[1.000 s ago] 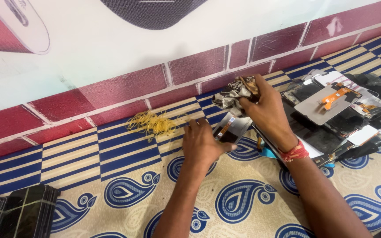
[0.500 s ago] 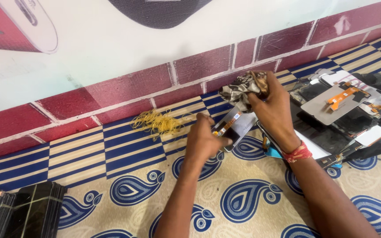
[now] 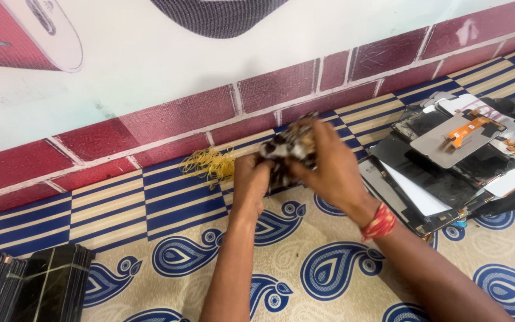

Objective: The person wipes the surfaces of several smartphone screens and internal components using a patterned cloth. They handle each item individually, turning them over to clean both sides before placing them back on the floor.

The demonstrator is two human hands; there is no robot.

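Nearest the camera, at the lower left, dark glass panels [image 3: 28, 280] stand stacked on edge on the patterned cloth [image 3: 150, 238], which is beige with blue paisley shapes and gives way to blue and cream stripes toward the wall. Both forearms reach up from the bottom edge over this cloth. The right wrist wears a red thread band [image 3: 379, 222].

Further in, the two hands meet above the striped part of the cloth. The left hand [image 3: 251, 179] is curled closed around the lower end of a bundle of small parts [image 3: 290, 146], dark and silvery, blurred so that its pieces cannot be told apart. The right hand [image 3: 329, 167] wraps over the bundle from the right, fingers bent around its top.

Just left of the hands, a loose heap of yellow rubber bands [image 3: 208, 162] lies on the stripes near the wall. To the right, well apart from the bundle, phone screens [image 3: 448, 161] lie piled flat, one showing an orange flex cable [image 3: 469, 128].

Farthest back runs a red brick wall [image 3: 162, 131] with a white poster [image 3: 150, 53] above it.
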